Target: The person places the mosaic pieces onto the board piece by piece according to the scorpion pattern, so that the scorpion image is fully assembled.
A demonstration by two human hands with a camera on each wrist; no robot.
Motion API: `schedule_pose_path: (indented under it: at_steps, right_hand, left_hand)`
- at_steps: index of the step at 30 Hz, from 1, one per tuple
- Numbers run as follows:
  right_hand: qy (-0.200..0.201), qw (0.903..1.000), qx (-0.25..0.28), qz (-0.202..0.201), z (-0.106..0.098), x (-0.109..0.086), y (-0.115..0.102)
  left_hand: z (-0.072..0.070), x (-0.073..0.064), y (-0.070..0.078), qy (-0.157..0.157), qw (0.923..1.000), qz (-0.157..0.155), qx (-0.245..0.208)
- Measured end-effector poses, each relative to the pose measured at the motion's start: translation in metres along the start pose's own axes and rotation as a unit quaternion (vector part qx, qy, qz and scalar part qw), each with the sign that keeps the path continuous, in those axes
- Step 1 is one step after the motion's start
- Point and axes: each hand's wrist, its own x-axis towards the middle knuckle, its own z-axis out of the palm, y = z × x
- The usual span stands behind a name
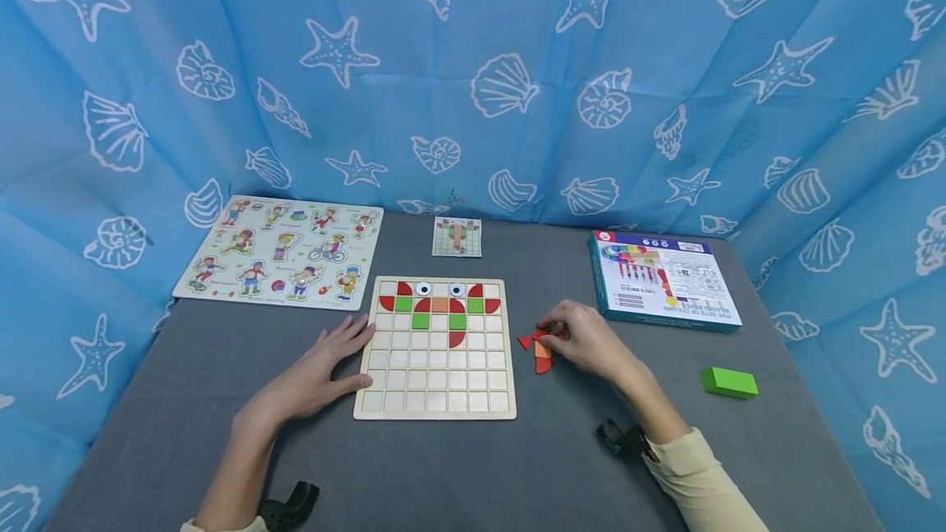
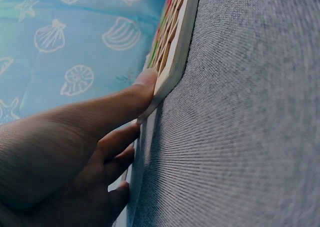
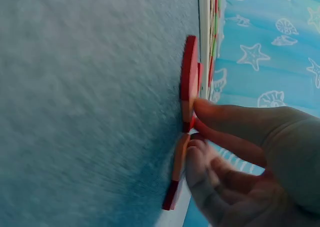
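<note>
A square wooden grid board [image 1: 436, 358] holds red, green and orange tiles and two eye tiles in its upper rows. My left hand [image 1: 314, 372] rests at its left edge with fingers spread. In the left wrist view the thumb [image 2: 146, 82] touches the board's corner. To the board's right, my right hand [image 1: 587, 339] pinches at a red tile [image 3: 189, 124] between thumb and index finger, its shape mostly hidden. Close around these fingertips lie loose tiles: an orange square [image 1: 543, 350], a red rounded tile [image 1: 544, 365] and a red triangle [image 1: 525, 342].
Behind the board lies a small pattern card [image 1: 457, 236]. A picture puzzle board with figures [image 1: 284, 253] sits at the back left. At the right are a flat printed box [image 1: 665, 282] and a green block [image 1: 729, 382]. A blue curtain [image 1: 473, 105] surrounds the grey table.
</note>
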Motion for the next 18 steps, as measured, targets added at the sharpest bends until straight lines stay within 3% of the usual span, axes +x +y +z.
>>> schedule_pose_path:
  at_steps: [5, 9, 18]
  right_hand:
    - [-0.028, 0.9986, 0.012, 0.044, -0.0029, 0.0039, -0.0001]
    - [-0.042, 0.9973, 0.028, 0.053, -0.0048, 0.0071, -0.0008]
    - [-0.030, 0.9986, 0.036, 0.025, -0.0048, 0.0082, -0.0057]
  left_hand:
    - [0.0019, -0.0006, -0.0062, 0.012, 0.9996, 0.022, -0.015]
    - [0.0027, -0.0013, -0.0086, 0.016, 0.9989, 0.037, -0.024]
    - [0.0006, 0.0006, -0.0020, 0.003, 1.0000, 0.005, 0.002]
